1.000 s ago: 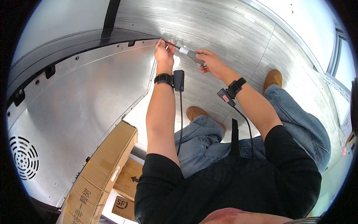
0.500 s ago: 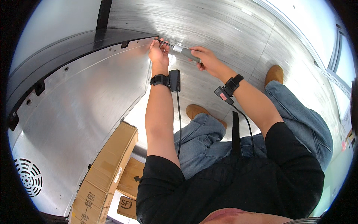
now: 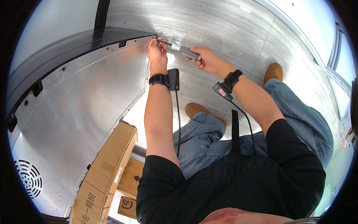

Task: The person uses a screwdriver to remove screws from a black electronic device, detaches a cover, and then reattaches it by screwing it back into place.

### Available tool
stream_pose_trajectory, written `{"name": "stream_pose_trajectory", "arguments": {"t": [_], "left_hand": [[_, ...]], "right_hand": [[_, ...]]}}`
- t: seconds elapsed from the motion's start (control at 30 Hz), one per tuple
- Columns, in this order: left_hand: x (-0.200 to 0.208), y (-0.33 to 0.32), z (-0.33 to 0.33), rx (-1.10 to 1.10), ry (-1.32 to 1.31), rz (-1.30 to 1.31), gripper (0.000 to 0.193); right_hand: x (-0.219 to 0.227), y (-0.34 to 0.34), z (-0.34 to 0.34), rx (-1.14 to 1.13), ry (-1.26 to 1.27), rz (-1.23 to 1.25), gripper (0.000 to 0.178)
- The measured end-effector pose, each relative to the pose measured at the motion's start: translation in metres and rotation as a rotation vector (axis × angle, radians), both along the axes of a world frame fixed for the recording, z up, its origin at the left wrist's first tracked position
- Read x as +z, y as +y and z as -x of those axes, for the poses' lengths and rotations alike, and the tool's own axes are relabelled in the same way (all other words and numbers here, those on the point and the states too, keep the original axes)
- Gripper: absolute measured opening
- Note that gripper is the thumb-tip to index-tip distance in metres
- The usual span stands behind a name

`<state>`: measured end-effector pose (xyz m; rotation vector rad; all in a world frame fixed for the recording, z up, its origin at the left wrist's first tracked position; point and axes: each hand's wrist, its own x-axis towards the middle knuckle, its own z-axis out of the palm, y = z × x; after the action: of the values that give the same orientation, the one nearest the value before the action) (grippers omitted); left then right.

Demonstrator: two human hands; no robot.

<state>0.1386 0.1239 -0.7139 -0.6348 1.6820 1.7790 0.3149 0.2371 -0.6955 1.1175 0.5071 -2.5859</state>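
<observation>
My right hand (image 3: 205, 58) is wrapped round the grey and white handle of a screwdriver (image 3: 189, 52). Its thin dark shaft slants up and left to the far corner of a large metal panel (image 3: 93, 100). At that corner my left hand (image 3: 158, 53) is raised, palm partly turned up, with thumb and forefinger pinched close to the shaft's tip and the other fingers curled loosely. What lies between those fingertips is too small to make out. The tip itself is hidden there, against the dark edge of the cabinet (image 3: 67, 48).
Cardboard boxes (image 3: 108, 164) stand beside the panel at lower left. Black cables (image 3: 178, 123) run from modules strapped to both wrists. My feet in brown shoes (image 3: 274, 72) are on the grey wood-look floor (image 3: 216, 22). Slotted vents (image 3: 28, 179) sit low on the panel.
The view has shifted slightly, moving most things a little left. My right hand's fingers have moved a little on the screwdriver handle. The shaft still points to the same corner, beside my left fingertips.
</observation>
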Motion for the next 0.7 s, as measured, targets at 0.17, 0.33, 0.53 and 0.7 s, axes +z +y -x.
{"name": "stream_pose_trajectory", "arguments": {"t": [0.17, 0.33, 0.53, 0.7], "left_hand": [[-0.003, -0.001, 0.003, -0.001, -0.007, 0.025, 0.017], [-0.006, -0.001, 0.003, -0.006, 0.020, 0.013, 0.011], [-0.015, 0.006, 0.003, 0.050, 0.118, 0.123, 0.011], [-0.020, 0.014, 0.002, 0.101, 0.176, 0.205, 0.015]], "right_hand": [[-0.008, -0.002, 0.003, 0.006, 0.005, 0.033, 0.027], [-0.020, -0.013, 0.010, 0.115, -0.047, -0.316, 0.028], [-0.032, -0.013, 0.018, 0.317, 0.061, -1.156, 0.045], [-0.027, -0.018, 0.017, 0.535, 0.074, -1.417, 0.046]]}}
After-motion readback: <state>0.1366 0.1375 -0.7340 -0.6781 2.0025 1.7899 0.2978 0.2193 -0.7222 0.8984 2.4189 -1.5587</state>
